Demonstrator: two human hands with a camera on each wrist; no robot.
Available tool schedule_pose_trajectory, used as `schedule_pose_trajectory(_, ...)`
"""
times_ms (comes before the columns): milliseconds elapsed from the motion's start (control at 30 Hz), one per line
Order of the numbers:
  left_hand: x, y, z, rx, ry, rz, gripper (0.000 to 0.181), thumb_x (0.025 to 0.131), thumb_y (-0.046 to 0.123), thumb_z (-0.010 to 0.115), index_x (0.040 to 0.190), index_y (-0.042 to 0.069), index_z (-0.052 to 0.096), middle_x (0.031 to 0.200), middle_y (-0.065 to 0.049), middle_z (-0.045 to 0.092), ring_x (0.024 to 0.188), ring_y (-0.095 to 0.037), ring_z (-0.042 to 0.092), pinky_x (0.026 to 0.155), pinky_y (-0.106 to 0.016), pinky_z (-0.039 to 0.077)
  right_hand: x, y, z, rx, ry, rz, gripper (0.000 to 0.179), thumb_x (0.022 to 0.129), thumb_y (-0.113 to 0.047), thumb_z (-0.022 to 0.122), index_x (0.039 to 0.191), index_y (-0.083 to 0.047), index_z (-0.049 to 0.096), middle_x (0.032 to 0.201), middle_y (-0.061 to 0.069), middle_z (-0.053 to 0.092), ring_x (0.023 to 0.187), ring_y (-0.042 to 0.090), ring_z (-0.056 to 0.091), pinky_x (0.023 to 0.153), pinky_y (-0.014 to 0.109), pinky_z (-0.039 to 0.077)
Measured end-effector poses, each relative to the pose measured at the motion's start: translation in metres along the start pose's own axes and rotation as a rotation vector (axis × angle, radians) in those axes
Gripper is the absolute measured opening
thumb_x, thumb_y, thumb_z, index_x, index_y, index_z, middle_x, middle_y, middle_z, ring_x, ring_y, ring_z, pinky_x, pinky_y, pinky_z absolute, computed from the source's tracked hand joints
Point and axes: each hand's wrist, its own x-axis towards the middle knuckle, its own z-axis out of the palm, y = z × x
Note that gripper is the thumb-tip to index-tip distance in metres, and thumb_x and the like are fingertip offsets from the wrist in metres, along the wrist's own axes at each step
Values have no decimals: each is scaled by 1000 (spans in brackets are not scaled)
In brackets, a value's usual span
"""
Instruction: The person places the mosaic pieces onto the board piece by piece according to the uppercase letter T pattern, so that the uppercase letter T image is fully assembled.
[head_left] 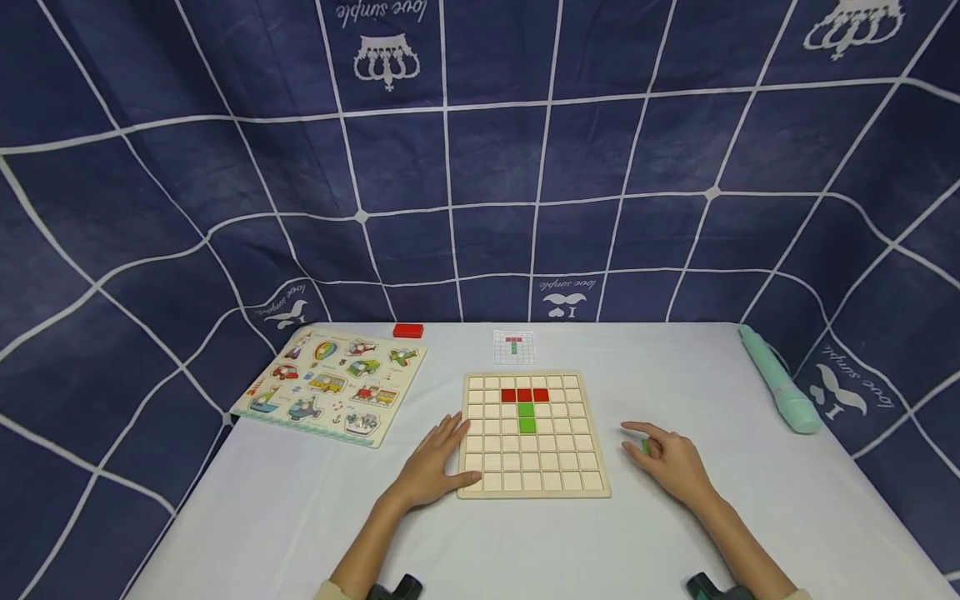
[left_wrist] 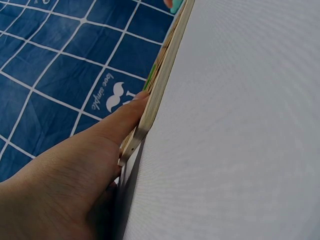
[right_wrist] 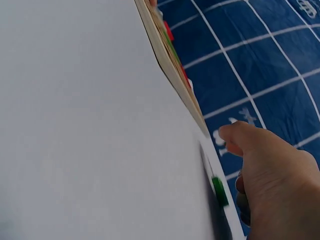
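Note:
A wooden grid board (head_left: 534, 492) lies flat on the white table. Three red square tiles (head_left: 525, 395) form a row near its top, and two green square tiles (head_left: 527, 417) run down from the middle one. My left hand (head_left: 431, 468) rests on the board's left edge, thumb over the lower left corner and fingers extended along the side. To the right of the board is my right hand (head_left: 670, 462), thumb and forefinger apart. A green block (right_wrist: 219, 191) shows on the table beside that hand's fingers in the right wrist view; the hand partly covers it in the head view.
A printed card (head_left: 513, 348) with a small coloured pattern lies behind the board. At the back left are a picture puzzle board (head_left: 341, 333) and a red block (head_left: 408, 331). A turquoise cylinder (head_left: 776, 375) lies near the right edge. Blue checked cloth (head_left: 487, 158) hangs around the table.

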Motion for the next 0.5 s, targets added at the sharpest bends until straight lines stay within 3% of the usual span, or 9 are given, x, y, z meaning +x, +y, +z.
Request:
schedule_pose_trajectory(267,0,-1,0,7,1,6,90,78,61,60,145,10,30,152,-7,19,140,-23,10,112,-42,12,-17,21,-22,-33,9,41,34,73,-20,79,104,-14,68,46,-17,28,41,-2,21,37,19,24)
schedule_pose_trajectory(500,-1,0,0,7,6,3,89,78,59,62,145,10,30,152,-6,19,140,-22,10,112,-40,11,-20,23,-26,-39,1,71,34,74,-20,78,105,-13,68,47,-14,29,41,-2,21,37,19,24)
